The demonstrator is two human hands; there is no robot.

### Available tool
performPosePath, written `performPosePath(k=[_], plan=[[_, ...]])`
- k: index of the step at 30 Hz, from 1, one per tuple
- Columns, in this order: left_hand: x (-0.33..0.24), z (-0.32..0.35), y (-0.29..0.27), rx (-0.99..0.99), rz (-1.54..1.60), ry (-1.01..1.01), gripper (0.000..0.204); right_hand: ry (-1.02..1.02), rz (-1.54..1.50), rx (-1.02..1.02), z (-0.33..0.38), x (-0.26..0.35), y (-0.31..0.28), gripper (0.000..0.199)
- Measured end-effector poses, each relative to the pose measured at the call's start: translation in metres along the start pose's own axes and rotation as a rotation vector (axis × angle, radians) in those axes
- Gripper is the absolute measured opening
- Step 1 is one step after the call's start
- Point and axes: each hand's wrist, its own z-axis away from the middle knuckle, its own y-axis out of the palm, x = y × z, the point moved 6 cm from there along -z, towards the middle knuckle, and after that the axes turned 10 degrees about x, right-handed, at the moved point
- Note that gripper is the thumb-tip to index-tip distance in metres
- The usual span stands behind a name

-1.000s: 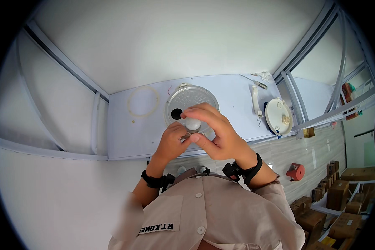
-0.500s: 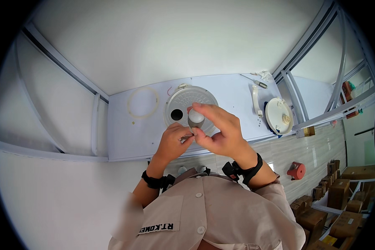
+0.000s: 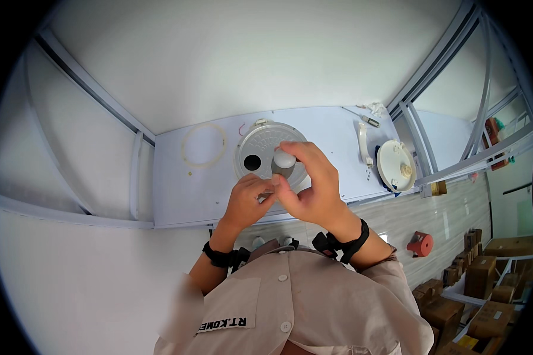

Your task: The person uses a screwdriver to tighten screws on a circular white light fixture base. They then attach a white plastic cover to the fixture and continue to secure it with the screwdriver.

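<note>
My right hand is closed around a grey, rounded handle-like tool with a pale domed end facing up. Its thumb and fingers grip it from either side; the lower end is hidden. Just below and to the left, my left hand is pinched, its fingertips close to the tool's lower end. What those fingers hold, if anything, is too small to make out. Beneath both hands a round silver metal lid-like disc lies on the white table. A dark round spot shows on it, left of the tool.
A thin cream ring lies left of the disc. On the right are a white curved handle, a round white cover, a screwdriver and small loose pieces. A red stool and cardboard boxes stand beyond the table.
The tool's domed end has tilted slightly up and right, and my right fingers have shifted around it. My left hand stays in nearly the same place.
</note>
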Motion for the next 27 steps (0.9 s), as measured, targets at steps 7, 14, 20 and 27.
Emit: performPosePath(k=[7, 14, 20, 27], plan=[[-0.009, -0.004, -0.005, 0.028, 0.031, -0.047, 0.019, 0.182, -0.342, 0.223, 0.012, -0.021, 0.013, 0.065], [-0.004, -0.001, -0.003, 0.035, 0.072, -0.071, 0.019, 0.182, -0.312, 0.331, 0.005, -0.015, 0.008, 0.069], [-0.005, 0.0, -0.003, 0.029, 0.051, -0.058, 0.016, 0.129, -0.249, 0.212, 0.003, -0.012, 0.006, 0.063], [-0.007, -0.002, -0.005, 0.009, 0.01, -0.021, 0.016, 0.119, -0.182, 0.154, 0.006, -0.01, 0.008, 0.062]])
